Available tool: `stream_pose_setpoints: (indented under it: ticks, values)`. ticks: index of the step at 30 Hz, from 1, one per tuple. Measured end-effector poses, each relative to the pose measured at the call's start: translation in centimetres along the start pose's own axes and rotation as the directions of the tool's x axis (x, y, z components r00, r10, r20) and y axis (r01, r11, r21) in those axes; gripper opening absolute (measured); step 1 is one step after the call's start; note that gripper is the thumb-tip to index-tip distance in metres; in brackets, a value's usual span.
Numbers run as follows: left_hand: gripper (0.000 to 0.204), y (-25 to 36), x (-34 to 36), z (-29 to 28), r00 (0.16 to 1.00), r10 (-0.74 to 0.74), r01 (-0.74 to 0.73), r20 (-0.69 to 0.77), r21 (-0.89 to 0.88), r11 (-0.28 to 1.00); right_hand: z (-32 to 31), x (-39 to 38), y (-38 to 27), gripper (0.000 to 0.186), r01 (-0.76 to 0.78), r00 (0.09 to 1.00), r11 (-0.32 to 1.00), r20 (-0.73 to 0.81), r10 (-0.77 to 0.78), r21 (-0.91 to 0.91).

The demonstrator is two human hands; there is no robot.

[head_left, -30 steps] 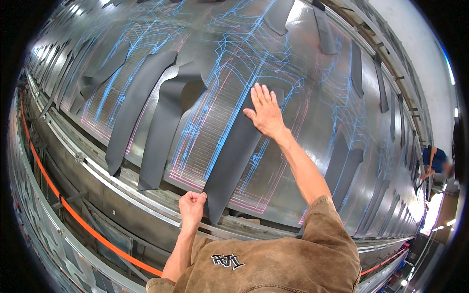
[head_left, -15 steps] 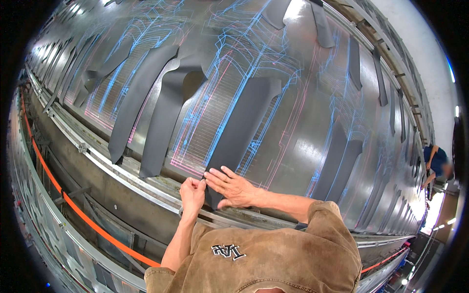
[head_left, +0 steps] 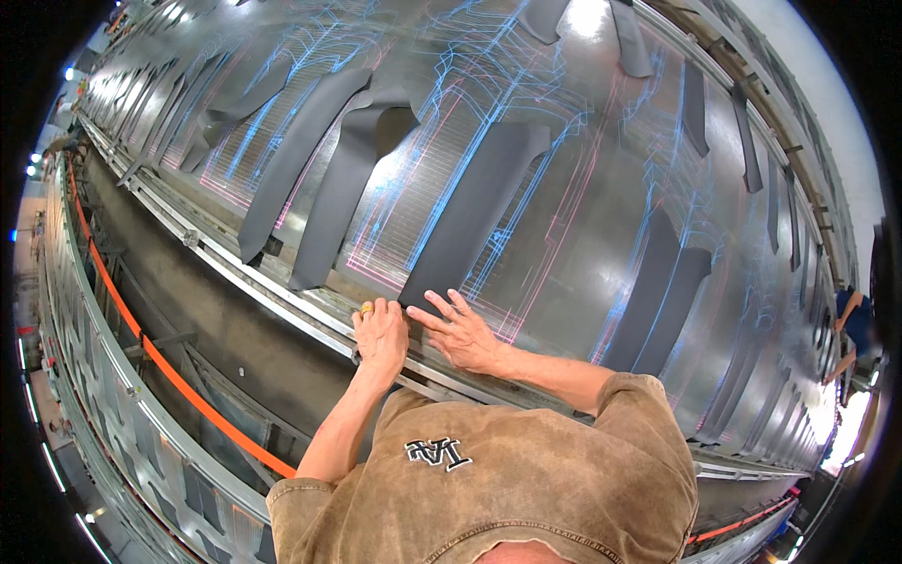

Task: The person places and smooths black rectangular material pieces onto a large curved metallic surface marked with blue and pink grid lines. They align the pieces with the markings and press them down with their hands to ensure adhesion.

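The left hand (head_left: 380,331), loosely curled, seems to pinch the near corner of a dark strip (head_left: 474,214); the right hand (head_left: 460,329) presses flat and open-fingered beside it. The strip lies on the shiny metal bench (head_left: 583,244) among other dark strips (head_left: 301,164), over projected coloured lines.

A curved shiny metal mould surface (head_left: 601,244) carries several dark grey strips (head_left: 474,211) lying flat.
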State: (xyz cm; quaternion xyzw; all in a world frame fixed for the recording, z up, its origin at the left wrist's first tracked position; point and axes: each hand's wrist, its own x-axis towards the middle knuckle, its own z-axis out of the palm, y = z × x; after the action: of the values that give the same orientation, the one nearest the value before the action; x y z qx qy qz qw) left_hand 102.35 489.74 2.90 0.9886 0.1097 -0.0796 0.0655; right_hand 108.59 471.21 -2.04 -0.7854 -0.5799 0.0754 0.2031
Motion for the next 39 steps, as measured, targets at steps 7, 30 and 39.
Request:
stream_pose_setpoints:
  ticks: [7, 30, 39]
  values:
    - [0.011, -2.9, 0.1, -1.9, 0.995, 0.024, -0.045, -0.095, -0.218, 0.975, -2.9, 0.8, 0.3, 0.026, 0.146, 0.940, 0.986, 0.322, -0.111, -0.085]
    - [0.057, -35.6, 16.2, -3.7, 0.953, -0.299, 0.224, -0.041, -0.568, 0.792, -4.9, 20.3, -0.1, 0.034, -0.313, 0.434, -0.122, 0.256, 0.864, 0.942]
    - [0.016, -37.1, 18.8, -7.4, 0.880, -0.192, 0.475, 0.435, -0.824, 0.310, -2.9, 21.0, 3.2, 0.030, -0.151, 0.390, -0.188, 0.234, 0.891, 0.970]
